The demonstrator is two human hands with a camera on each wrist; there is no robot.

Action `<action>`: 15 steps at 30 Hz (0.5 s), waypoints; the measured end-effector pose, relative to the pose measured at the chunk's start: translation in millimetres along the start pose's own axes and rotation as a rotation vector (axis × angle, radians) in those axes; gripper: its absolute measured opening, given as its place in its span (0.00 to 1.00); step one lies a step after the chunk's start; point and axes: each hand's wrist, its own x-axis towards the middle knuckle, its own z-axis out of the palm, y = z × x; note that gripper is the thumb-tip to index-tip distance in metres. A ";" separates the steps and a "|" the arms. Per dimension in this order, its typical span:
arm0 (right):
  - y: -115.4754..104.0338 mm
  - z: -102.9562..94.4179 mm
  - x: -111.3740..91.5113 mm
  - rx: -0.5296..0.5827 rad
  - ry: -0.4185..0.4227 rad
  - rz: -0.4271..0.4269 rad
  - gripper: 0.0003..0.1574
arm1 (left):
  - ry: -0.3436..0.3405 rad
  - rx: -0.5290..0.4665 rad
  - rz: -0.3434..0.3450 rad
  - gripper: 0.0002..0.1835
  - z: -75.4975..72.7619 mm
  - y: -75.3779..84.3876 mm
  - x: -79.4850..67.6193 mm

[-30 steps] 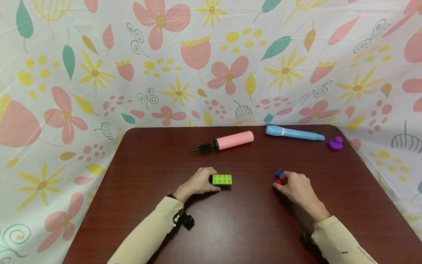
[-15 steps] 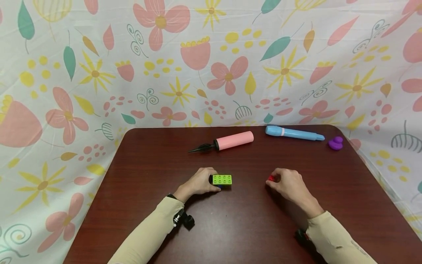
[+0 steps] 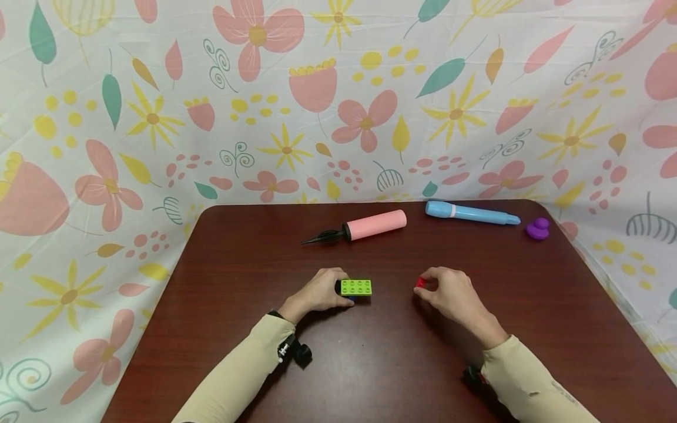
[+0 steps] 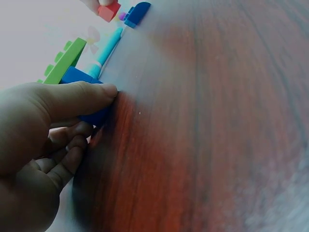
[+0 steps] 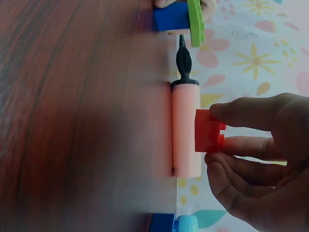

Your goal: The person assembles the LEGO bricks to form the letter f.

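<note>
My left hand (image 3: 320, 290) grips a blue toy brick (image 4: 102, 117) low on the table, thumb on one side and fingers on the other. On top of that brick sits a lime-green studded brick (image 3: 357, 287) that juts out past it to the right. My right hand (image 3: 453, 295) pinches a small red brick (image 5: 207, 130) between thumb and fingertips, raised over the tabletop. Another blue brick (image 4: 137, 15), with a curved end, lies on the table near the right hand; that hand hides it in the head view.
Behind the hands lies a pink hand pump (image 3: 376, 225) with a black nozzle. Farther right are a light-blue pump-like tube (image 3: 473, 213) and a purple toy duck (image 3: 538, 229). A floral cloth (image 3: 338, 117) hangs along the table's back edge.
My right hand has picked the red brick up from beside the loose blue brick and carried it left toward the green brick. The left hand has stayed in place.
</note>
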 end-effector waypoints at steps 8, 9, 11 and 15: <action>-12.6 4.7 5.8 0.028 -0.012 -0.029 0.13 | -0.006 -0.001 -0.012 0.23 -0.1 0.8 0.2; -14.4 4.9 6.5 0.032 -0.015 -0.030 0.14 | -0.005 0.000 -0.012 0.22 -0.1 0.9 0.2; -17.5 6.1 7.9 0.037 -0.020 -0.033 0.15 | -0.002 -0.003 -0.009 0.22 -0.1 0.9 -0.1; -24.0 8.3 9.9 0.043 -0.030 -0.040 0.17 | 0.001 -0.008 0.001 0.22 0.3 0.9 -0.3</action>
